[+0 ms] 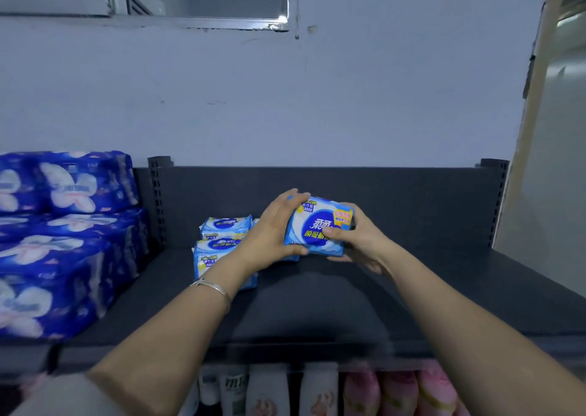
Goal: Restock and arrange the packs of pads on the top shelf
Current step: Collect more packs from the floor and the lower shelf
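Gripping one light-blue pack of pads (318,225) from both sides: left hand (272,228) curled round its 9 o'clock edge, right hand (358,241) curled round its 3 o'clock edge, thumb on the printed front. Held tilted over the middle of the dark top shelf (444,289), front toward the camera. At its 9 o'clock, just beside the left hand, matching packs (222,228) lying stacked on the shelf. Farther toward 9 o'clock, piled dark-blue bundles (63,241). Silver bracelet (212,289) on the left wrist. At 6 o'clock, under the shelf, white bottles (269,390) and pink packs (412,390).
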The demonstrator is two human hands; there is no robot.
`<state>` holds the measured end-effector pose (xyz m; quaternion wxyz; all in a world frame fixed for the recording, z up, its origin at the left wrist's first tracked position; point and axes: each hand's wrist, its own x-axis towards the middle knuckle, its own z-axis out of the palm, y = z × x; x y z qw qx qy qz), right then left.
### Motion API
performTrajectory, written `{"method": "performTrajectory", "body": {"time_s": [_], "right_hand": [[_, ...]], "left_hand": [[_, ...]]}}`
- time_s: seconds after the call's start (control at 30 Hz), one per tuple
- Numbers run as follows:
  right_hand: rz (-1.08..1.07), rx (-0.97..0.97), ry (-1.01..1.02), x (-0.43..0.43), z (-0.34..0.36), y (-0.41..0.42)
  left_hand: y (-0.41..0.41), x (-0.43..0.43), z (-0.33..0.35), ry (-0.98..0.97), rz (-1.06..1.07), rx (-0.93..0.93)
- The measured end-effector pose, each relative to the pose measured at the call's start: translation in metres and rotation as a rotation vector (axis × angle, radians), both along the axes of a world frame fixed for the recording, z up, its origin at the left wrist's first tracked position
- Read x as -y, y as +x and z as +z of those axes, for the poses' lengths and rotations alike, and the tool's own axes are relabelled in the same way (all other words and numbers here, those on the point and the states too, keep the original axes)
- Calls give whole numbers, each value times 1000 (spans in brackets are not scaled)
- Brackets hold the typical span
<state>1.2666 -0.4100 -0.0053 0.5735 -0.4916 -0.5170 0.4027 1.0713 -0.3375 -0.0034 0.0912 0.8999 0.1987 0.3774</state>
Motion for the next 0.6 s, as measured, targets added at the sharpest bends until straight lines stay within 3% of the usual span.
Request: {"method": "performTrajectory", "body": {"time_s": [0.07,0.2,0.27,0.43,0.6], "right_hand": [[-1,18,21,-8,-4,-8],[-102,62,43,-21,-12,-18],[-163,126,52,-27,-17,-18],[-173,362,-14,-40,-38,-20],[-155,333,-60,-55,-59,-36]], "left_hand": [[-12,-1,-2,-41,122,-74],[-49,-8,-7,-52,607,-286],[-67,-12,-13,-143,746,-409],[-81,-30,-30,-277,683,-531],[-95,-55,-27,-233,593,-571]]}}
